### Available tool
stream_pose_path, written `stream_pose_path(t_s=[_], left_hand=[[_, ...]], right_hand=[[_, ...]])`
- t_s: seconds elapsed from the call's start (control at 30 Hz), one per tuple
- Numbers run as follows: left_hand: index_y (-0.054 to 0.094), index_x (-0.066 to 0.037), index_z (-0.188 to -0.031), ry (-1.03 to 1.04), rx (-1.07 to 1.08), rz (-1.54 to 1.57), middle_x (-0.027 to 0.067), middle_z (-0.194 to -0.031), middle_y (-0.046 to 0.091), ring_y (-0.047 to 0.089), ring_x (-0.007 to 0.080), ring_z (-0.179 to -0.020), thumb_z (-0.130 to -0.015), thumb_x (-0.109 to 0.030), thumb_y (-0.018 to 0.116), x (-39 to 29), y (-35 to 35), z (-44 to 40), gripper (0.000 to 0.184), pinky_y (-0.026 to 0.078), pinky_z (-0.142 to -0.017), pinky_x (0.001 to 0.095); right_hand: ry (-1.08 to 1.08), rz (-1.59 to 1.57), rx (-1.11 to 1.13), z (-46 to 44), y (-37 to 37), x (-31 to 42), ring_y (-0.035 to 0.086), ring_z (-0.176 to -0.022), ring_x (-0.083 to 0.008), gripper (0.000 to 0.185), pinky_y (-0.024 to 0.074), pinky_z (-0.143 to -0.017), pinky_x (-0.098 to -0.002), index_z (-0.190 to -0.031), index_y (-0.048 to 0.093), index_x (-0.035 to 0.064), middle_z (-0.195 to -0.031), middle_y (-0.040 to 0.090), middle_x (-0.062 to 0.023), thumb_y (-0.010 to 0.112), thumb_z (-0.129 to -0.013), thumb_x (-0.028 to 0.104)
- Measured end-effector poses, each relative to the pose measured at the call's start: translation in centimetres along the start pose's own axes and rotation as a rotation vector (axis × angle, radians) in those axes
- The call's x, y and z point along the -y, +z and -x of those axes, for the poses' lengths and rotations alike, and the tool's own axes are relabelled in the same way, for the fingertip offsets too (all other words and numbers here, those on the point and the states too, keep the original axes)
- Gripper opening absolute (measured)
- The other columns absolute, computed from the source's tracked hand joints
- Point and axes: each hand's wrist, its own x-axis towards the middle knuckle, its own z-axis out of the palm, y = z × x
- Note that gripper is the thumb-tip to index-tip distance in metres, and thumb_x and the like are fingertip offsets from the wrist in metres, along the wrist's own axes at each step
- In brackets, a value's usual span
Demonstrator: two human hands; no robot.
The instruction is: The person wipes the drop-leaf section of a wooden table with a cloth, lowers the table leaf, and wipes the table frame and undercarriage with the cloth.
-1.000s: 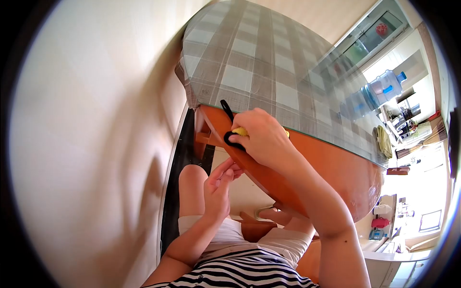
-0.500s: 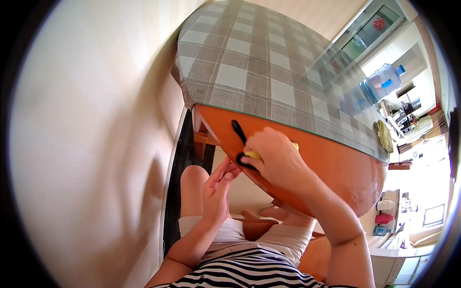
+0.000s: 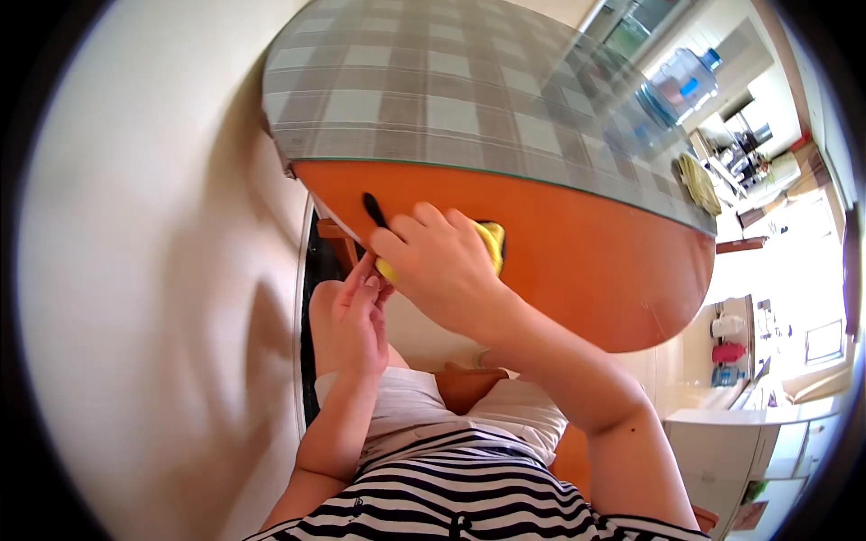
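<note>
My right hand point(image 3: 442, 257) is closed over a yellow cloth with black edging point(image 3: 492, 242), pressed on the bare orange tabletop point(image 3: 586, 252) near its front edge. Yellow shows on both sides of the hand, and the palm hides the middle. Beyond my fingertips a black strap-like piece point(image 3: 373, 209) lies on the wood; whether it joins the cloth is hidden. My left hand point(image 3: 363, 316) is cupped at the table's edge with palm turned up and fingers loosely curled, close against the cloth's near end. I make out nothing held in it.
A glass sheet over a grey checked tablecloth point(image 3: 433, 108) covers the far part of the table. A large blue water bottle point(image 3: 681, 86) and a folded greenish cloth point(image 3: 697, 185) are at the right. The wall point(image 3: 162, 270) stands close on the left.
My right hand has moved with the yellow cloth toward the table's front edge and my left hand, and more yellow shows. The whole view has also shifted.
</note>
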Motion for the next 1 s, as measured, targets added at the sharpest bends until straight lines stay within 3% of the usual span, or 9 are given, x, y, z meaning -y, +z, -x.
stream_pose_path(t_s=[0.13,0.27,0.4,0.53,0.6,0.67,0.77,0.93,1.0], left_hand=[[0.052,0.003,-0.134,-0.044,-0.008,-0.077,0.0099,-0.123,0.063,0.060,0.0177,-0.109,-0.097,-0.009,0.050,0.0,1.9,1.5,0.039,0.044,-0.093,0.0294],[0.054,0.001,-0.133,-0.066,-0.008,-0.164,0.0088,-0.123,0.063,0.059,0.0178,-0.110,-0.097,-0.010,0.050,0.8,2.6,2.6,0.037,0.043,-0.094,0.0306],[0.056,-0.001,-0.129,-0.131,0.055,-0.131,0.0069,-0.120,0.063,0.058,0.0171,-0.108,-0.098,-0.011,0.049,2.9,2.5,2.8,0.034,0.043,-0.094,0.0311],[0.059,-0.001,-0.122,-0.264,0.082,-0.121,0.0059,-0.115,0.064,0.059,0.0158,-0.102,-0.098,-0.011,0.049,4.4,3.4,3.4,0.028,0.044,-0.092,0.0307],[0.061,-0.002,-0.114,-0.160,0.118,-0.260,0.0045,-0.105,0.065,0.059,0.0147,-0.098,-0.098,-0.013,0.049,4.8,3.6,3.6,0.023,0.045,-0.090,0.0299],[0.061,-0.002,-0.112,-0.195,0.160,-0.174,0.0036,-0.103,0.063,0.058,0.0143,-0.099,-0.098,-0.014,0.049,4.3,2.6,3.6,0.021,0.045,-0.089,0.0297],[0.058,-0.006,-0.110,-0.266,0.092,-0.114,0.0036,-0.107,0.059,0.055,0.0127,-0.106,-0.100,-0.021,0.046,3.5,2.9,3.9,0.021,0.044,-0.091,0.0293],[0.058,-0.007,-0.111,-0.288,0.044,-0.194,0.0059,-0.109,0.060,0.055,0.0152,-0.109,-0.101,-0.025,0.044,2.9,3.5,4.8,0.025,0.041,-0.099,0.0325],[0.058,-0.005,-0.113,-0.164,0.140,-0.281,0.0064,-0.112,0.061,0.056,0.0192,-0.110,-0.101,-0.026,0.041,3.1,4.4,4.9,0.029,0.040,-0.103,0.0360]], right_hand=[[0.160,-0.012,-0.002,9.6,-4.3,-1.4,0.055,-0.089,-0.0212,0.022,0.0434,-0.074,-0.0367,-0.091,0.060,0.0139,-0.086,0.057,-0.0006,0.066,-0.070,0.013],[0.319,0.062,0.024,19.8,-8.1,-4.6,0.058,-0.091,-0.0269,0.029,0.0441,-0.079,-0.0427,-0.087,0.064,0.0102,-0.089,0.060,-0.0053,0.079,-0.065,0.020],[0.316,0.171,-0.038,26.3,-9.4,-8.1,0.058,-0.092,-0.0251,0.030,0.0438,-0.081,-0.0413,-0.089,0.064,0.0099,-0.092,0.061,-0.0045,0.077,-0.062,0.015],[0.268,0.154,-0.065,23.4,-8.4,-5.4,0.056,-0.090,-0.0221,0.026,0.0424,-0.084,-0.0374,-0.089,0.061,0.0126,-0.087,0.057,-0.0025,0.070,-0.065,0.017],[0.239,0.228,0.017,20.2,-5.7,-3.0,0.054,-0.093,-0.0219,0.020,0.0420,-0.084,-0.0394,-0.091,0.061,0.0148,-0.088,0.055,-0.0021,0.066,-0.073,0.020],[0.193,0.258,-0.186,15.4,-2.5,-0.7,0.051,-0.083,-0.0174,0.011,0.0397,-0.073,-0.0336,-0.082,0.054,0.0164,-0.080,0.050,-0.0001,0.060,-0.077,0.024],[0.218,0.295,-0.246,10.2,-0.3,1.9,0.049,-0.082,-0.0178,0.011,0.0374,-0.071,-0.0322,-0.082,0.056,0.0153,-0.081,0.051,0.0004,0.059,-0.078,0.025],[0.310,0.259,-0.411,13.2,-1.4,0.2,0.048,-0.080,-0.0158,0.011,0.0361,-0.069,-0.0300,-0.076,0.054,0.0158,-0.079,0.050,0.0012,0.060,-0.075,0.024],[0.385,0.308,-0.298,16.9,-3.0,-1.7,0.049,-0.081,-0.0159,0.011,0.0371,-0.070,-0.0307,-0.077,0.053,0.0163,-0.079,0.049,0.0007,0.060,-0.073,0.025]])
